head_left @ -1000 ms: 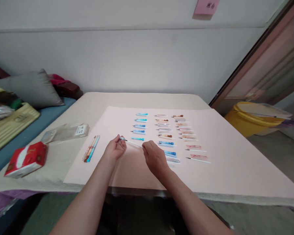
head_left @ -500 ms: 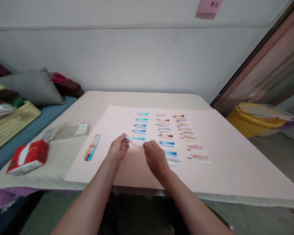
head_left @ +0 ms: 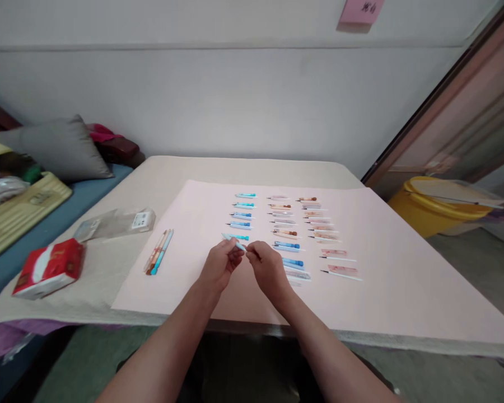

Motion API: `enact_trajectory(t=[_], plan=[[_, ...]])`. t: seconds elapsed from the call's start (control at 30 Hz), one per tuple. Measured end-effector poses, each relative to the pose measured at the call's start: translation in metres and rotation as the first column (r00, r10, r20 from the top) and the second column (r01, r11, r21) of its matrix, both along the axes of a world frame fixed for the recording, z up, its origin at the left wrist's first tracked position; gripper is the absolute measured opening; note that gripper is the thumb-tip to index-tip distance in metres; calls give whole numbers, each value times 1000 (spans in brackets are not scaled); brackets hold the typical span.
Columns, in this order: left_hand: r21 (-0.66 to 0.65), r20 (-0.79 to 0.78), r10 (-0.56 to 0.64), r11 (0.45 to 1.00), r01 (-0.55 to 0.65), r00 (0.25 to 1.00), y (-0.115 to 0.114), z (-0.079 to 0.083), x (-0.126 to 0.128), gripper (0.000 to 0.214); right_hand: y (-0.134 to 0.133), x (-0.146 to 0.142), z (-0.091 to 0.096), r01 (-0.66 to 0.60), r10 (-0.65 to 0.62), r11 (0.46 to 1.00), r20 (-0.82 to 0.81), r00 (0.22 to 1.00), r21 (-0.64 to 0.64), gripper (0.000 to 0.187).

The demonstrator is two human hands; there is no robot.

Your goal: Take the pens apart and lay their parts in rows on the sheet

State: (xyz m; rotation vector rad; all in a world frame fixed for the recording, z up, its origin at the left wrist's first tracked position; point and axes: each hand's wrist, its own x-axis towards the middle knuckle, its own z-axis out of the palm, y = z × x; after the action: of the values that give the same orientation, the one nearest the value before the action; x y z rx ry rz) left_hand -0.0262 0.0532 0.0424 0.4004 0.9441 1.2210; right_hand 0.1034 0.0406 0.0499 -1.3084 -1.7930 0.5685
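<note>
My left hand (head_left: 220,262) has its fingers closed round a pale blue pen barrel (head_left: 237,244), whose narrow end points up and left. Right beside it, my right hand (head_left: 269,267) pinches a thin white pen refill at the barrel's near end; the fingertips hide most of it. Just beyond my left fingers lies a turquoise pen part (head_left: 242,238). Blue pen parts (head_left: 292,262) rest close to the right hand. Pink pen barrels with white, dark-tipped refills (head_left: 342,270) lie farther right in rows.
Several whole pens (head_left: 159,252) lie together at the left of the pink sheet (head_left: 185,296). A clear plastic packet (head_left: 117,223) and a red tissue pack (head_left: 50,266) sit on the table's left side. A yellow bin (head_left: 428,210) stands beyond the right edge.
My left hand has moved right with the barrel, close up to my right hand. The white length of refill that showed between the hands is now mostly out of sight.
</note>
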Motion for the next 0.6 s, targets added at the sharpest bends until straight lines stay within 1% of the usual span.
enact_trajectory(t=[0.13, 0.23, 0.37, 0.47, 0.53, 0.6], plan=[[35, -13, -31, 999, 31, 999, 0, 3, -3, 18, 2, 1, 0, 7, -17, 995, -99, 995, -102, 12], [54, -2, -41, 998, 41, 999, 0, 4, -4, 17, 3, 1, 1, -10, -20, 985, -172, 985, -171, 12], [50, 9, -37, 998, 37, 999, -2, 5, -3, 15, 5, 2, 0, -57, -7, 971, -265, 964, -232, 9], [48, 63, -54, 998, 51, 997, -5, 4, -1, 11, 6, 2, -2, -65, -18, 962, -297, 955, -266, 6], [33, 113, -36, 999, 32, 993, -5, 1, -1, 8, 6, 1, -3, -69, -22, 958, -311, 950, -279, 6], [-4, 147, 10, 1000, -10, 989, -3, -2, -1, 5, 5, 0, -3, -86, -13, 956, -332, 943, -280, 7]])
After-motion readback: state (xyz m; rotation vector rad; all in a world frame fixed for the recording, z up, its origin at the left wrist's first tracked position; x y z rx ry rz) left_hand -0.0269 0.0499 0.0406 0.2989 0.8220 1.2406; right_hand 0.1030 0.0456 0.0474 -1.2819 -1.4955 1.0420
